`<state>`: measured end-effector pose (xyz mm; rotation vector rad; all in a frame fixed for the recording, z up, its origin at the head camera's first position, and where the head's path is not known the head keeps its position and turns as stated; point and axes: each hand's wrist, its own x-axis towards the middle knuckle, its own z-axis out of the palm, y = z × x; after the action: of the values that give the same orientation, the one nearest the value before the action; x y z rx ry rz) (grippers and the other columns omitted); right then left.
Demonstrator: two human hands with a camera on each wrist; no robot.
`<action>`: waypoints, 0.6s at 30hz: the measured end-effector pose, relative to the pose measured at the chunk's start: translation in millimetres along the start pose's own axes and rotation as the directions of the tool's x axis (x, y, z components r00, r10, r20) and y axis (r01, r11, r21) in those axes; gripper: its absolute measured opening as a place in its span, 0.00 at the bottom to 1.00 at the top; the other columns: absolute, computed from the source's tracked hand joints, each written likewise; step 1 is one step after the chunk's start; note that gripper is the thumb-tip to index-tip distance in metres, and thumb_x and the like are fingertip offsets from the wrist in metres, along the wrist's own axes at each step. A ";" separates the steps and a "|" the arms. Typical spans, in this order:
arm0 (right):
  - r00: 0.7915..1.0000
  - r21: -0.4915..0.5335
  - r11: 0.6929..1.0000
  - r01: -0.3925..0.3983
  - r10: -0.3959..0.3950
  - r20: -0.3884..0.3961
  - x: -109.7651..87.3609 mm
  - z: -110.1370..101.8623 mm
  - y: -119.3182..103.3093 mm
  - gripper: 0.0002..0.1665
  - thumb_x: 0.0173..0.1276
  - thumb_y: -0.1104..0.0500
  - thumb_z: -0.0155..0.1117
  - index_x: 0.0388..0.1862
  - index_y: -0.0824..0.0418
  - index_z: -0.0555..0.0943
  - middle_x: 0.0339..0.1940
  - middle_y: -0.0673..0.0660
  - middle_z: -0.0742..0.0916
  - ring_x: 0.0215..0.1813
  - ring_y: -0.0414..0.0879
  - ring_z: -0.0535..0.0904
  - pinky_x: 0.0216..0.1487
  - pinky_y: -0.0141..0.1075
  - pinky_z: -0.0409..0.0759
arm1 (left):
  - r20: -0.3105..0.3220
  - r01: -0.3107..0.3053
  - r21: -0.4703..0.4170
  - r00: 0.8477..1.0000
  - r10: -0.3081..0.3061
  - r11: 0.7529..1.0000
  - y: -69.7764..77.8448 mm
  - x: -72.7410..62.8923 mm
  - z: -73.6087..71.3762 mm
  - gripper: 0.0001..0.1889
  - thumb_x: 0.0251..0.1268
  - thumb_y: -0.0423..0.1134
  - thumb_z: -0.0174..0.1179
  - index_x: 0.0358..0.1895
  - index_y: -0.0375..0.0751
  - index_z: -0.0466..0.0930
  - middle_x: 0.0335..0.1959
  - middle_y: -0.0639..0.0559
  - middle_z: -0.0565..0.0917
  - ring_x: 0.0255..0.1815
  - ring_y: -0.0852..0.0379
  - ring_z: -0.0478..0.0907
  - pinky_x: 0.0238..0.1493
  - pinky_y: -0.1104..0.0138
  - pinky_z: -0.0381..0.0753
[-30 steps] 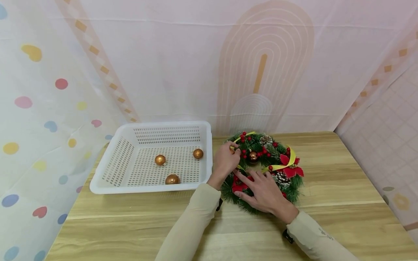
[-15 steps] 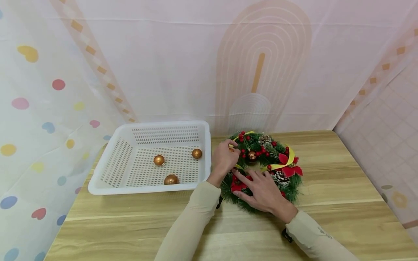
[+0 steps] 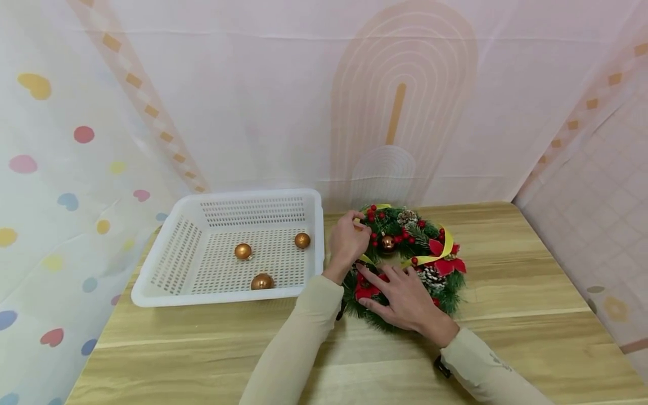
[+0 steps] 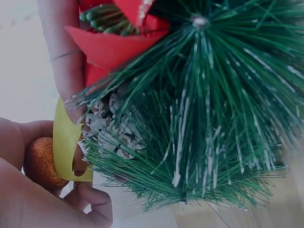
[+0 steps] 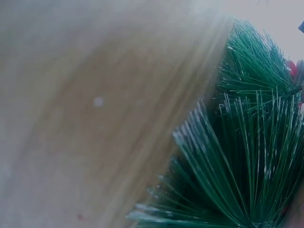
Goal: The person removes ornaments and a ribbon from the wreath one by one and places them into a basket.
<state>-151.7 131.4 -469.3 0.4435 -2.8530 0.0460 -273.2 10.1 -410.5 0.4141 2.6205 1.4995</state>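
Note:
A green Christmas wreath (image 3: 374, 320) with red flowers, red berries, pine cones and a yellow ribbon (image 3: 445, 244) lies on the table. At its left side my left hand (image 3: 349, 242) holds a gold glitter bauble (image 4: 42, 164), its fingers curled about it; the ribbon (image 4: 66, 142) loops right beside the bauble in the left wrist view. My right hand (image 3: 405, 298) rests spread over the wreath's front, fingers largely straight near a red flower (image 3: 365, 288). One of its fingers (image 4: 61, 52) reaches down to the ribbon. A shiny copper bauble (image 3: 387, 243) sits at the wreath's inner edge.
A white plastic basket (image 3: 167, 299) with perforated walls stands to the left of the wreath, with 3 gold baubles (image 3: 243, 251) inside. Patterned cloth (image 3: 283, 112) hangs behind the wooden table (image 3: 202, 354) and along both sides.
The view has shifted slightly, so everything sits a little further left. Both hands stay at nearly the same places on the wreath, the left fingers moving only slightly.

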 end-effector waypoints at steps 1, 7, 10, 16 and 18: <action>1.000 0.000 1.000 0.000 0.000 -0.001 0.0 -0.3 -0.2 0.40 0.70 0.29 0.52 0.77 0.38 0.62 0.58 0.58 0.80 0.53 0.55 0.78 0.49 0.50 0.72 | 0.007 0.000 0.001 1.000 0.000 1.000 0.2 0.7 0.4 0.15 0.70 0.40 0.60 0.57 0.47 0.79 0.41 0.54 0.86 0.29 0.58 0.80 0.31 0.63 0.77; 1.000 -0.001 1.000 0.008 -0.008 -0.013 -0.5 0.6 -0.7 0.40 0.70 0.29 0.52 0.77 0.39 0.64 0.58 0.58 0.80 0.54 0.56 0.78 0.50 0.51 0.73 | 0.037 -0.019 0.012 0.999 0.019 1.000 1.3 3.4 1.8 0.18 0.69 0.39 0.61 0.61 0.48 0.78 0.40 0.54 0.87 0.30 0.57 0.81 0.35 0.62 0.79; 1.000 -0.007 1.000 0.015 -0.015 -0.022 -0.7 1.7 -0.3 0.39 0.70 0.29 0.51 0.77 0.39 0.64 0.58 0.58 0.80 0.54 0.57 0.78 0.50 0.51 0.73 | 0.051 -0.024 -0.005 0.998 0.024 1.000 2.5 3.3 1.9 0.20 0.69 0.39 0.61 0.63 0.47 0.77 0.41 0.53 0.87 0.35 0.55 0.82 0.39 0.59 0.80; 1.000 0.003 1.000 0.014 -0.014 -0.017 -0.7 1.4 0.3 0.40 0.70 0.28 0.50 0.77 0.39 0.63 0.59 0.59 0.80 0.55 0.57 0.78 0.50 0.52 0.73 | 0.089 -0.021 -0.047 0.996 0.026 0.999 6.1 2.9 0.3 0.20 0.68 0.39 0.63 0.63 0.48 0.77 0.40 0.53 0.88 0.40 0.53 0.82 0.46 0.57 0.80; 1.000 0.005 1.000 0.009 -0.009 -0.015 -1.0 1.2 0.7 0.39 0.70 0.28 0.50 0.77 0.39 0.63 0.59 0.59 0.80 0.55 0.57 0.78 0.50 0.52 0.73 | 0.100 -0.022 -0.073 0.995 0.029 0.997 7.4 2.6 -1.1 0.20 0.68 0.39 0.63 0.63 0.47 0.77 0.40 0.54 0.87 0.37 0.54 0.82 0.42 0.58 0.80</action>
<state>-151.2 132.4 -470.7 0.4546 -2.8370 0.0546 -274.5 13.5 -403.5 0.5048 2.4850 1.5326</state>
